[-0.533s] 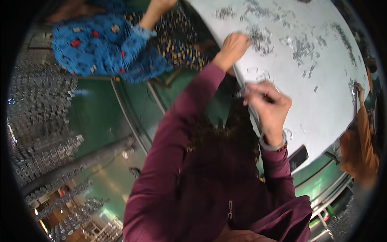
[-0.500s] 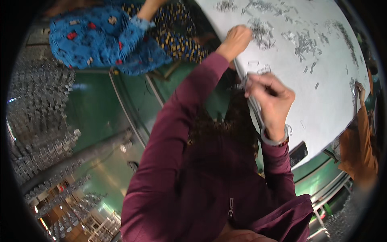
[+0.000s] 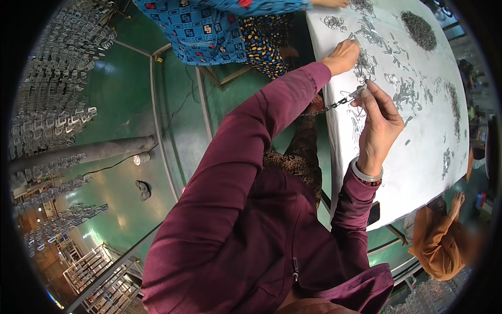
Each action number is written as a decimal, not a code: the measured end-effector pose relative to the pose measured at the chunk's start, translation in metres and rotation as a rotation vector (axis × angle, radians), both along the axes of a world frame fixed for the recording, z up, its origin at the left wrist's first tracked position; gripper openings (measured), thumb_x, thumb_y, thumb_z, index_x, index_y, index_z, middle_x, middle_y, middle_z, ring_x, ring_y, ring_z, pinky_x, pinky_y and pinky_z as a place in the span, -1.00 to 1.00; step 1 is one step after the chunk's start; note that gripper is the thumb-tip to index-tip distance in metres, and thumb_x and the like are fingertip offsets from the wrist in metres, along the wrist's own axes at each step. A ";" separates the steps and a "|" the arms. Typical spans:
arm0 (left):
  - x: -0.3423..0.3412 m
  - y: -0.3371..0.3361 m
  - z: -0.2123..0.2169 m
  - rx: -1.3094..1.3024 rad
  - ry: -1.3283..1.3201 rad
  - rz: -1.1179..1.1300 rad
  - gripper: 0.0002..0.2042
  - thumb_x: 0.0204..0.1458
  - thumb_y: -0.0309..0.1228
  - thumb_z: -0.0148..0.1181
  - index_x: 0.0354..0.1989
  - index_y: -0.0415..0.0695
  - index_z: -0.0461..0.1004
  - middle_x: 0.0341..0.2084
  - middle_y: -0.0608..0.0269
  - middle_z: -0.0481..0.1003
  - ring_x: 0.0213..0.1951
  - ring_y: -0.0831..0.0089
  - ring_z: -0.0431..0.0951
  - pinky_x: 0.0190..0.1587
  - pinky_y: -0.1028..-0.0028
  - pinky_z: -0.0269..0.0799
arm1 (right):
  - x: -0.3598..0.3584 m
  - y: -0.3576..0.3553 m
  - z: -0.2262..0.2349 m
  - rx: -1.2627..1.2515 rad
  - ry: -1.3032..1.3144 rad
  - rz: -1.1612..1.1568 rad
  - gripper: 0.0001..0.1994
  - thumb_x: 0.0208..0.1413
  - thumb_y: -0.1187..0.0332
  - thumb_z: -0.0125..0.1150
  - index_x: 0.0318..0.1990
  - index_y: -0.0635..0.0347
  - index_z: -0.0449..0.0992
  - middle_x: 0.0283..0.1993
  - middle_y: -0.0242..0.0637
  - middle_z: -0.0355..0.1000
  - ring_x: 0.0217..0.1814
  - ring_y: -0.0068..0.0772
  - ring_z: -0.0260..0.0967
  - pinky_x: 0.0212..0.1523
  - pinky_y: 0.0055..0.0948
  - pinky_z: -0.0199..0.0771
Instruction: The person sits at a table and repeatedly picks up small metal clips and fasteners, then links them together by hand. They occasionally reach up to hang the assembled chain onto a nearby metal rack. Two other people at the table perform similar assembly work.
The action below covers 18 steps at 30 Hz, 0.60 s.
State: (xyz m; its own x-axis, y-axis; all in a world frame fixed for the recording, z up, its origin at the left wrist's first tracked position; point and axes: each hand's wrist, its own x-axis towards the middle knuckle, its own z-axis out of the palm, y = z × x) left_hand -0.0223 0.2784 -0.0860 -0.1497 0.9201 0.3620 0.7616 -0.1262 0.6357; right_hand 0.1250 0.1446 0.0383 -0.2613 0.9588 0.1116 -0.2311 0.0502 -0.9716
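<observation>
1. Two hands at the white bench (image 3: 418, 172). Since half a second ago the right hand (image 3: 380, 125) has lifted off the surface and now pinches a small metal piece (image 3: 358, 92) at the end of a dark chain (image 3: 334, 104).
2. Left hand (image 3: 342, 56) has slid along to a heap of loose metal parts (image 3: 366, 60), fingers curled narrow on it; grip unclear.
3. Chain hangs off the bench edge, so linking looks under way.

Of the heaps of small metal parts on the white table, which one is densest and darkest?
The compact dark heap at the table's far end; the other parts lie in thin, loose scatters across the white table.
</observation>
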 end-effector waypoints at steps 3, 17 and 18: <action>-0.005 0.001 -0.010 0.031 -0.333 -0.069 -0.80 0.00 -0.43 0.18 -0.26 -0.31 0.51 -0.40 -0.06 0.54 -0.37 0.22 0.59 -0.29 0.38 0.49 | 0.000 0.001 -0.003 -0.005 0.036 0.014 -0.79 -0.02 0.63 0.21 -0.18 0.51 0.51 -0.37 -0.14 0.50 -0.43 -0.43 0.46 -0.30 -0.51 0.49; -0.014 -0.182 0.120 0.163 -0.586 -0.220 -0.89 0.10 -0.49 0.11 -0.27 -0.27 0.47 -0.36 0.25 0.48 -0.39 0.54 0.55 -0.48 0.59 0.53 | -0.018 -0.006 -0.014 -0.039 0.047 -0.007 -0.79 -0.02 0.58 0.24 -0.20 0.48 0.53 -0.35 -0.14 0.51 -0.42 -0.46 0.48 -0.36 -0.58 0.47; -0.014 -0.189 0.120 0.264 -0.408 -0.169 -0.91 0.10 -0.49 0.09 -0.28 -0.25 0.47 -0.35 0.26 0.45 -0.40 0.56 0.55 -0.52 0.61 0.52 | -0.023 -0.009 -0.012 -0.018 0.071 0.009 -0.79 -0.02 0.58 0.25 -0.20 0.47 0.53 -0.35 -0.15 0.51 -0.42 -0.46 0.48 -0.36 -0.58 0.47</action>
State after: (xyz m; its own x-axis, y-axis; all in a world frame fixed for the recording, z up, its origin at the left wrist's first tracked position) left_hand -0.0360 0.0897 0.0336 -0.1845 0.8289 0.5282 0.4136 -0.4220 0.8067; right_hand 0.1025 0.1358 0.0267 -0.2616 0.9585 0.1134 -0.2999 0.0310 -0.9535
